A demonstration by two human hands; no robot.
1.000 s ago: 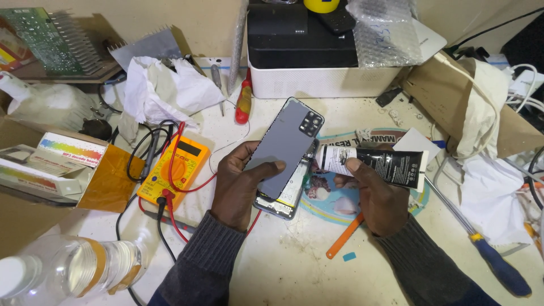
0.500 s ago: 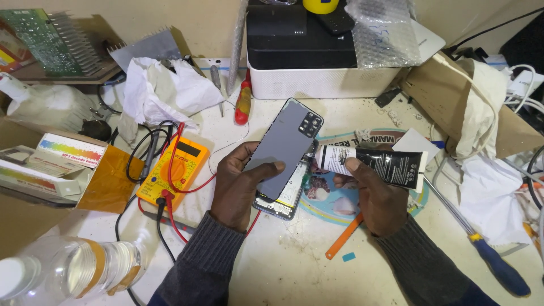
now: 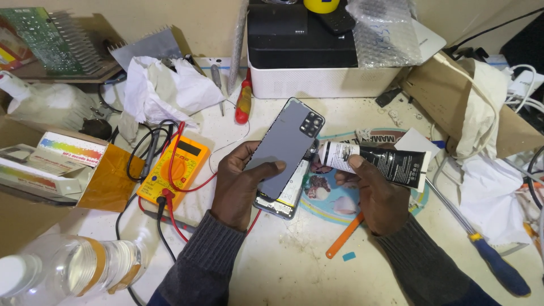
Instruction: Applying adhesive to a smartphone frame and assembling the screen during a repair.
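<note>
L hand (image 3: 241, 184) lifts grey phone cover (image 3: 286, 144); R hand (image 3: 377, 195) holds black-white glue tube (image 3: 377, 161).

Desk (image 3: 294, 272): white, stained. Orange multimeter (image 3: 173, 171) at left-centre w/ red and black leads looped about it. Red-handled screwdriver (image 3: 244, 102) lies near white box (image 3: 317, 82) at rear; black device (image 3: 300, 34) on top, bubble wrap (image 3: 382, 31) beside it. Crumpled white cloth (image 3: 161, 90) rear left. Green circuit board (image 3: 34, 39) far left corner. Clear bottle (image 3: 73, 266) front left. Blue-handled screwdriver (image 3: 498, 269) front right. Orange pry tool (image 3: 344, 235) near centre.
</note>
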